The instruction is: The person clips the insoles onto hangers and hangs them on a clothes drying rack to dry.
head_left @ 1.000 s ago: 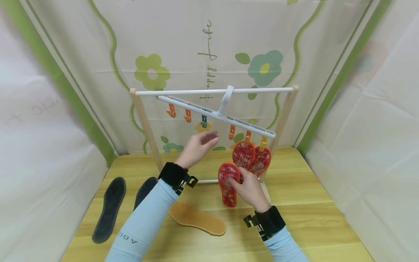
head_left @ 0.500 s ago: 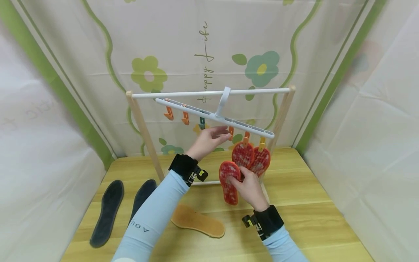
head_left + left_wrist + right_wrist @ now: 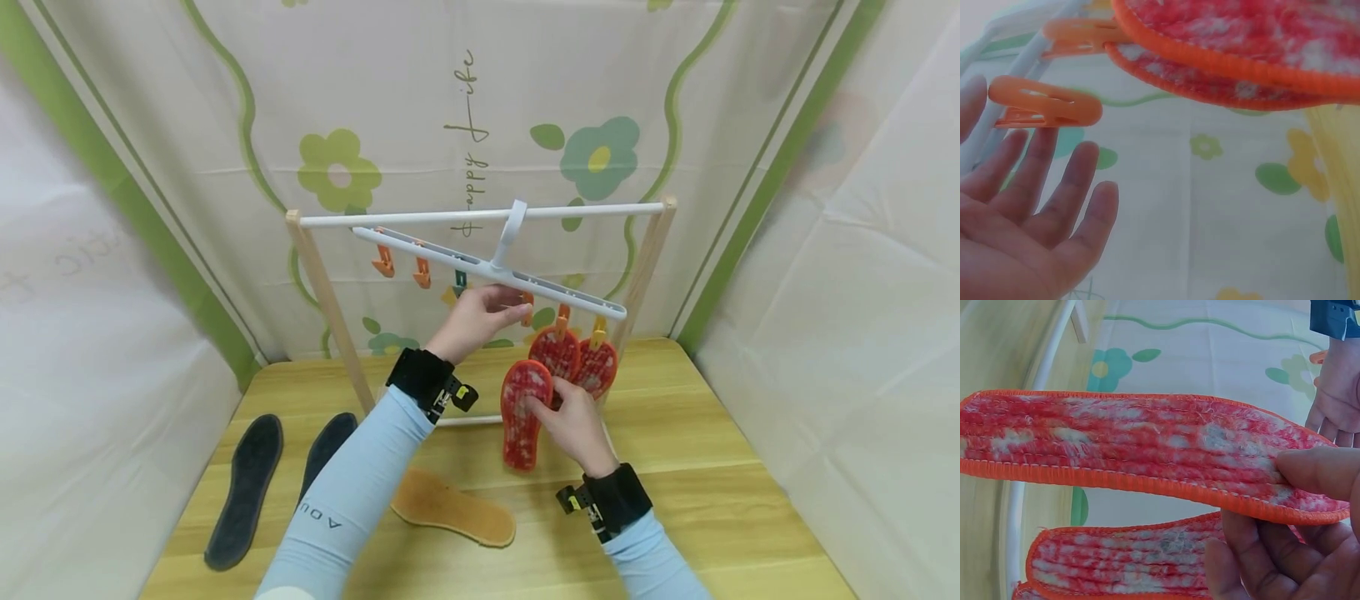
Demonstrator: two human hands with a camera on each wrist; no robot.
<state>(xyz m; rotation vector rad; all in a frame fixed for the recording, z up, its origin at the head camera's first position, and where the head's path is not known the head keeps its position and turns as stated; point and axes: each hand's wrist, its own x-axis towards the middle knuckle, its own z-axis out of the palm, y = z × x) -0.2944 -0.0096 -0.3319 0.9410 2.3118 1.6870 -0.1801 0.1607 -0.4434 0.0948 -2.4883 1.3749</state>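
In the head view my right hand (image 3: 576,425) grips a red-and-white insole (image 3: 522,408) with orange edging near its wide end. The right wrist view shows the thumb on its face and the fingers behind. My left hand (image 3: 476,319) is at an orange clip (image 3: 1047,103) under the hanger (image 3: 450,250). Its fingers are fairly straight, with thumb and index finger either side of the clip's upper end; firm contact cannot be told. Two similar insoles hang to the right, one from an orange clip (image 3: 562,322), the other from a yellow clip (image 3: 597,334).
The hanger hooks over the white rail (image 3: 405,217) of a wooden-legged stand and tilts down rightward. More clips hang on its left half. A tan insole (image 3: 453,510) and two dark insoles, one dark insole (image 3: 243,492) farthest left, lie on the wooden table (image 3: 720,517).
My left hand has moved right to the orange clip, then stayed nearly still. My right hand keeps its grip, and the held insole has risen slightly.
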